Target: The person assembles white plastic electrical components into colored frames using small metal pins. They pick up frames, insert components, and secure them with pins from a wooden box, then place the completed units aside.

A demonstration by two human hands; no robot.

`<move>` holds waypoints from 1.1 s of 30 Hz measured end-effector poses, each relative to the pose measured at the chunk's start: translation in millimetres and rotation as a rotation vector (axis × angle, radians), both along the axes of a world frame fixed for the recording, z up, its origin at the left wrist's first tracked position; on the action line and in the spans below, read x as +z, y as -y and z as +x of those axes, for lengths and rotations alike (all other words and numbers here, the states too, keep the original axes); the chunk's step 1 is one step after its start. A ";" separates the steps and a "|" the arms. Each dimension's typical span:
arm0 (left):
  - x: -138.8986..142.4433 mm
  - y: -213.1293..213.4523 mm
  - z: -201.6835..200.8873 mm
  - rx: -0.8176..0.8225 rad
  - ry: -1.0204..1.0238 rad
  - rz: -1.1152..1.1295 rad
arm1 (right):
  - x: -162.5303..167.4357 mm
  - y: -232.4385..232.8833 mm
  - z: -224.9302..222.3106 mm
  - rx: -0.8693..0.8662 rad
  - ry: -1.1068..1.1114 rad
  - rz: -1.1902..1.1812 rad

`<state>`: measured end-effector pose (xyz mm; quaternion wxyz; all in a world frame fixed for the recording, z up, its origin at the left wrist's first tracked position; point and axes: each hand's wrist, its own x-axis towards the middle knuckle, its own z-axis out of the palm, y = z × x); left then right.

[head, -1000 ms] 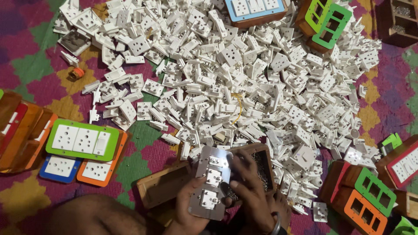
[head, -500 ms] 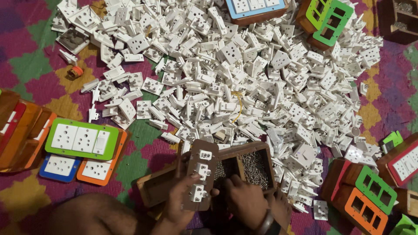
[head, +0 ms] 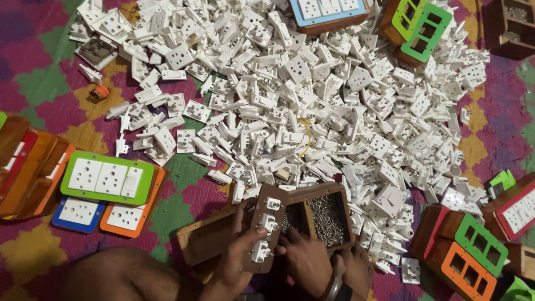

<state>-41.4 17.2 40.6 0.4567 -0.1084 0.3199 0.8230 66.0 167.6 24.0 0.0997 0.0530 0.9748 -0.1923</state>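
A brown plate fitted with three white socket modules (head: 264, 234) is gripped on edge by the left hand (head: 237, 262), just before a wooden box of small metal screws (head: 326, 217). The right hand (head: 304, 259) is curled at the plate's lower module. Loose modules could probably be pushed out by a slip.

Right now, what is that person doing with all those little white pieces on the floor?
A person sits on a patterned mat. The left hand holds a brown plate with three white sockets fitted into it, tilted up on edge. The right hand rests beside it at a wooden box of small metal screws. A big heap of white socket parts lies in front, with coloured finished boards at the sides.
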 end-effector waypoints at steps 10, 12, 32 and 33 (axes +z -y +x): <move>12.4 -5.5 2.9 -0.149 -0.110 -0.056 | 30.4 -34.2 1.3 -0.563 -0.300 -0.720; 14.0 -6.2 4.8 -0.203 -0.057 -0.099 | 35.6 -37.6 2.4 -0.678 -0.266 -0.851; 12.2 1.2 10.4 -0.284 0.064 -0.163 | 31.0 -41.6 14.2 -0.827 -0.339 -1.206; 13.7 1.4 11.6 -0.280 0.052 -0.116 | 33.3 -41.1 13.8 -0.838 -0.321 -1.211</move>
